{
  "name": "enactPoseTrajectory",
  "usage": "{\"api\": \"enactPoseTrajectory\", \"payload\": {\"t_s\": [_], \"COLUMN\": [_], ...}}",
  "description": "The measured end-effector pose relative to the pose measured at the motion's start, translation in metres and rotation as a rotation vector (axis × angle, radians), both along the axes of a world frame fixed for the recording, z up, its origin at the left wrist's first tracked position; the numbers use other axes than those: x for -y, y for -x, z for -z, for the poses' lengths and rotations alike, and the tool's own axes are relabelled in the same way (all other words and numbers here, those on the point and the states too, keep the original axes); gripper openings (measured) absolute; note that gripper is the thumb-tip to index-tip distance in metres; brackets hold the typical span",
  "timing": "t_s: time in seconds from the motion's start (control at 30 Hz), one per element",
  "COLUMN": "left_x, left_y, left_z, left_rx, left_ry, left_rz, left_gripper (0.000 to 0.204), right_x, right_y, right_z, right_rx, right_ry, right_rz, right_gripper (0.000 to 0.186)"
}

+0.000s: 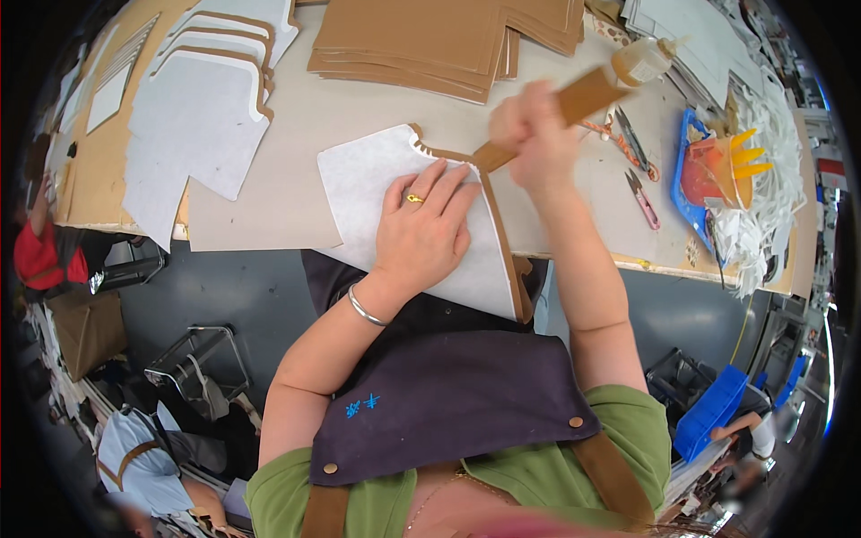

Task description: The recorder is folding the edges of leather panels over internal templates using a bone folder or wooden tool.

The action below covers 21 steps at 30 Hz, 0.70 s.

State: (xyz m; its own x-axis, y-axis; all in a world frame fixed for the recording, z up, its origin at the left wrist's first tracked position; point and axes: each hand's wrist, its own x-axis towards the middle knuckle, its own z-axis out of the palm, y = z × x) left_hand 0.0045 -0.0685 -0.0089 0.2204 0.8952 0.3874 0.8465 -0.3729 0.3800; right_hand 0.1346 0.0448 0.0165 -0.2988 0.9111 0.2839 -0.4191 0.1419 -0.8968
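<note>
My left hand lies flat on a white-backed panel, its fingers stretched toward the panel's far edge. A brown border is folded over along that panel's curved top and right side, with small pleats at the curve. Part of the panel overhangs the table's near edge, above my apron. My right hand, blurred by motion, is closed around a flat brown bar. The bar's lower left end comes down close to the panel's top right corner; whether it touches cannot be made out.
Stacked brown sheets lie at the far middle, finished-looking white panels at the left. To the right are scissors, pink-handled snips, a bottle, a blue tray with an orange cup, and white scraps.
</note>
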Motion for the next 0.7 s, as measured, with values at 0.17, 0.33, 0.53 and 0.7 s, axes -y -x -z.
{"api": "enactPoseTrajectory", "payload": {"t_s": [0.17,0.33,0.53,0.7], "left_x": [0.001,-0.001,0.002,0.001], "left_y": [0.002,0.001,0.0,-0.001], "left_z": [-0.002,0.0,0.0,-0.001], "left_rx": [0.005,0.005,0.012,0.019], "left_ry": [0.012,0.007,-0.004,-0.01], "left_rz": [-0.004,-0.015,-0.019,-0.014], "left_gripper": [0.039,0.039,0.039,0.038], "right_x": [-0.011,-0.015,-0.015,-0.017], "right_y": [-0.002,0.007,0.015,0.012], "right_z": [-0.022,-0.002,-0.002,0.008], "right_rx": [-0.068,0.031,0.07,0.104], "right_ry": [-0.104,-0.029,-0.053,-0.006], "right_rz": [-0.001,-0.125,-0.244,-0.287], "right_gripper": [0.046,0.048,0.046,0.046]}}
